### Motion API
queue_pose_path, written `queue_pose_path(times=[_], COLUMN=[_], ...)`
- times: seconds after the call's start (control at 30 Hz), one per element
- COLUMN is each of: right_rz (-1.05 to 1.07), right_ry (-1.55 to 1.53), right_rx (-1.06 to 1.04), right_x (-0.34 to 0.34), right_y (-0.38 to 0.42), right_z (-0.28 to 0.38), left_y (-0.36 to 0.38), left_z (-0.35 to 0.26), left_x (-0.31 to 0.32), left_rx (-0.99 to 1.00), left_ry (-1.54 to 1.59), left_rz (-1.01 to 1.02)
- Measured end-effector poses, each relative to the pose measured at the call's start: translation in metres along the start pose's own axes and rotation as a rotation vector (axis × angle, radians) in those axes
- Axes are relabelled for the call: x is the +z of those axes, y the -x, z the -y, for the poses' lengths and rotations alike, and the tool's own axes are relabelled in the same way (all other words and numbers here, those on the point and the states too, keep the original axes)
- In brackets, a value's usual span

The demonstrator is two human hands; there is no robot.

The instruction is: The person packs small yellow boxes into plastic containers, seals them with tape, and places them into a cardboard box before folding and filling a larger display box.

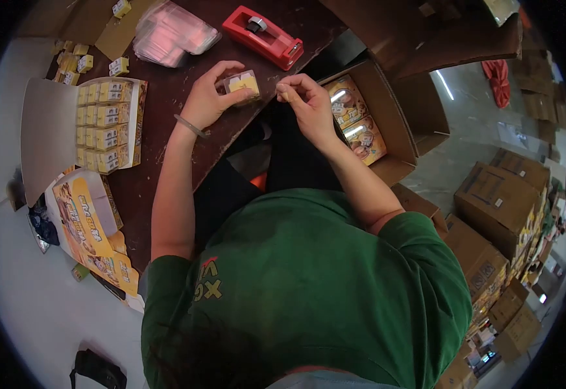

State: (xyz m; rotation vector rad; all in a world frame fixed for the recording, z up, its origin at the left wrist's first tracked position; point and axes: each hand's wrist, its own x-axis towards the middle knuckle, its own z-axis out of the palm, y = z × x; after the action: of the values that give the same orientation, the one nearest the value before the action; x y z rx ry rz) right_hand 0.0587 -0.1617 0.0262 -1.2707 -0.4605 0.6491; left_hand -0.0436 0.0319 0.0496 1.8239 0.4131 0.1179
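Note:
My left hand point(209, 97) is wrapped round a small yellow-and-white box point(244, 85) above the dark table point(166, 129). Something clear, perhaps plastic, shows at the side of this box. To its right, my right hand point(305, 104) is raised with thumb and fingers pinched together. Whatever they hold, if anything, is too small to make out. Behind both hands lies a red tape dispenser point(263, 37), with a pile of clear plastic bags point(172, 32) to its left. At the left stands an open display box point(138, 123) filled with rows of similar small boxes.
Several loose small boxes point(85, 63) lie at the back left. A flattened, printed yellow carton point(85, 217) hangs over the table's left side. Close to my right arm, an open cardboard box point(393, 146) holds printed packs point(361, 133). Stacked cartons point(497, 194) stand farther right.

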Motion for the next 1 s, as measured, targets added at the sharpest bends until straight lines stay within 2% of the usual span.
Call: queue_pose_path(times=[0.03,0.13,0.23,0.33,0.43,0.53,0.63,0.73,0.83,1.0], right_rz=[0.001,0.055,0.112,0.133,0.144,0.149,0.153,0.174,0.193,0.241], right_ry=[-0.003,-0.026,-0.030,-0.047,-0.080,-0.069,-0.074,-0.078,-0.088,-0.082], right_rx=[0.000,0.024,0.057,0.085,0.109,0.095,0.089,0.115,0.134,0.151], right_x=[0.000,-0.002,0.002,0.005,0.007,0.009,0.006,0.007,0.009,0.012], right_y=[-0.001,0.000,0.006,0.008,0.007,0.005,0.004,0.006,0.006,0.006], right_z=[0.001,0.000,-0.001,-0.004,-0.004,-0.001,-0.003,-0.004,-0.002,-0.007], left_y=[0.001,0.007,0.017,0.023,0.019,0.018,0.021,0.020,0.020,0.032], left_z=[-0.004,-0.005,0.000,0.007,0.010,0.012,-0.008,-0.023,-0.021,-0.008], left_x=[-0.001,0.003,0.011,0.014,0.016,0.007,-0.007,-0.019,-0.022,-0.019], left_rx=[-0.014,0.115,0.138,0.084,-0.021,-0.031,-0.242,-0.269,-0.118,0.030], left_ry=[-0.034,-0.214,-0.106,-0.062,0.021,-0.146,0.063,-0.084,-0.292,-0.291], left_rz=[0.010,-0.018,-0.081,-0.140,-0.312,-0.245,-0.041,0.081,0.081,0.065])
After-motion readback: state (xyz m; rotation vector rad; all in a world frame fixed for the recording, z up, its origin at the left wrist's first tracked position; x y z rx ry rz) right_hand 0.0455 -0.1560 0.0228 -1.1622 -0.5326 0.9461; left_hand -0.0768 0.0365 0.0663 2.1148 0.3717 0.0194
